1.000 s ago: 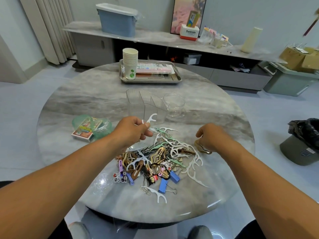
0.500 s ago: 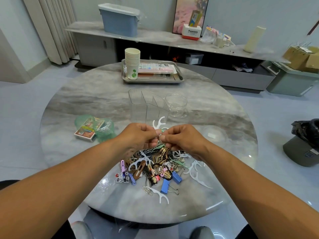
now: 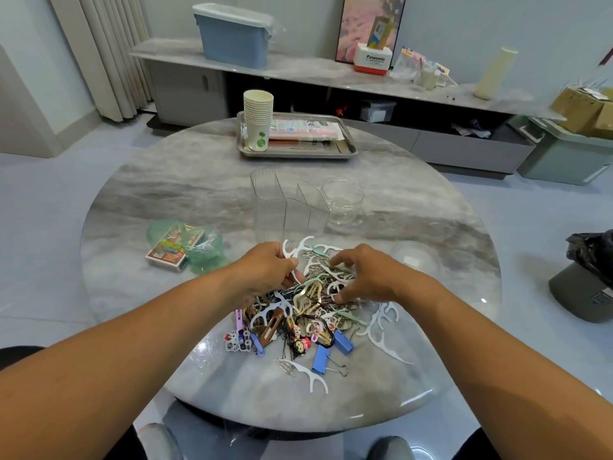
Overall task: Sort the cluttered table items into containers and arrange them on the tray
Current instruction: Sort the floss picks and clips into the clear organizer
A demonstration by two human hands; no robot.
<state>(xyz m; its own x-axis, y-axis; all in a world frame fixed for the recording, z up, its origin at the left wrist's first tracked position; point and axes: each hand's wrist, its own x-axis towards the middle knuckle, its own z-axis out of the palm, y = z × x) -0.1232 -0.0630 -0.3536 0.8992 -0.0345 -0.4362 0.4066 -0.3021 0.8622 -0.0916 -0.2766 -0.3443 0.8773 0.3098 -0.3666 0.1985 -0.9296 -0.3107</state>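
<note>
A heap of small items lies on the near half of the round marble table: white floss picks, hair clips, blue binder clips. My left hand rests on the heap's far left, fingers closed around white floss picks that stick up from it. My right hand hovers over the heap's far right, fingers spread and touching picks. Behind the heap stand a clear divided container and a clear glass jar. The metal tray sits at the table's far edge.
On the tray stand a stack of paper cups and a pink packet. A card box in a green bag lies at left. A clear lid lies right of my hands. A low cabinet stands beyond.
My hands, joined above the heap half a second ago, have parted and dropped onto it. The right hand has opened over the picks; the left still grips floss picks.
</note>
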